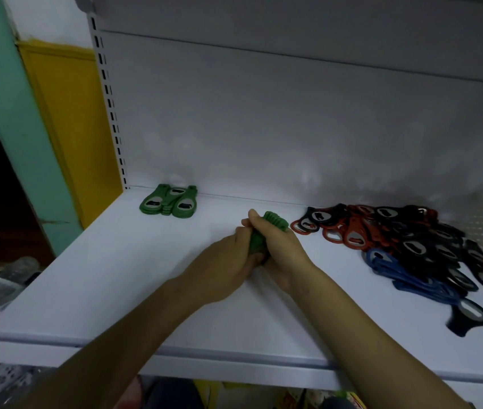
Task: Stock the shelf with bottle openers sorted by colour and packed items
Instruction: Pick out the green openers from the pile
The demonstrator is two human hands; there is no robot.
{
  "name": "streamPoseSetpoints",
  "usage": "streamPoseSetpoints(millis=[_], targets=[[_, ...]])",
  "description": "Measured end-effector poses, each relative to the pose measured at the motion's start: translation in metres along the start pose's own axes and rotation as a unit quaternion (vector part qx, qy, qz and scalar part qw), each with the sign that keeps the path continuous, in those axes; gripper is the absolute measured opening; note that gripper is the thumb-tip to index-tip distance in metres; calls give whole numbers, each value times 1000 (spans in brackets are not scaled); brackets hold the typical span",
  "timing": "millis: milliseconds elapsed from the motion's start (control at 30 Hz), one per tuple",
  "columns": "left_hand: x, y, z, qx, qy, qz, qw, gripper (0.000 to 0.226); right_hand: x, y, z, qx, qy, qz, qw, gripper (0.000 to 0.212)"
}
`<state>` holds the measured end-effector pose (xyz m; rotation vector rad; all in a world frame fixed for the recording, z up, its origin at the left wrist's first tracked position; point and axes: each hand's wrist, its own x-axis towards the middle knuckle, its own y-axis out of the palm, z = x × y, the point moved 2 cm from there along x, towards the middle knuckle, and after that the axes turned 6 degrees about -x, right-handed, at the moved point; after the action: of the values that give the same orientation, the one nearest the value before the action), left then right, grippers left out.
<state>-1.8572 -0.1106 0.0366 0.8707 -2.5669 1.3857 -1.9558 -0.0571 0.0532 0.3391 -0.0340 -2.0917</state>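
I see one bundle of green bottle openers (267, 229) held on edge over mid-shelf, with the left grip (228, 262) and right grip (280, 250) both curled round it from either side. A second green lot (170, 202) lies flat in the back left corner, three fanned piles as far as I can judge. On the right sits one mixed heap (411, 249) of red, black and blue openers, too tangled to count. The white shelf (110, 278) backs onto a pale panel (264, 128). One slotted upright (111, 113), a yellow panel (66, 119) and a teal wall (4, 98) stand to the left.

The shelf (110, 278) is being seen as smooth, matt white painted metal; the green bottle openers (169, 202) are being shown in matt plastic with dull metal inserts; the mixed pile (411, 246) is being shown likewise.
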Motion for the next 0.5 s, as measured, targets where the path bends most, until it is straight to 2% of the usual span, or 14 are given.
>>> streamPoseSetpoints(millis=[100, 200, 267, 367, 500], targets=[[-2, -12, 10, -113, -35, -11, 993, 17, 0, -1, 11, -68, -53, 89, 992, 33], [-6, -22, 19, -226, -85, 4, 970, 29, 3, -12, 24, -203, -130, 120, 963, 28], [-7, -26, 22, -217, -85, 31, 972, 35, 7, -18, 31, -226, -135, 138, 955, 29], [-6, -31, 28, -185, -78, 64, 978, 27, 12, -19, 40, -261, -125, 174, 941, 31], [-2, -33, 38, -169, -71, 82, 980, 23, 19, -11, 47, -298, -143, 164, 930, 25]])
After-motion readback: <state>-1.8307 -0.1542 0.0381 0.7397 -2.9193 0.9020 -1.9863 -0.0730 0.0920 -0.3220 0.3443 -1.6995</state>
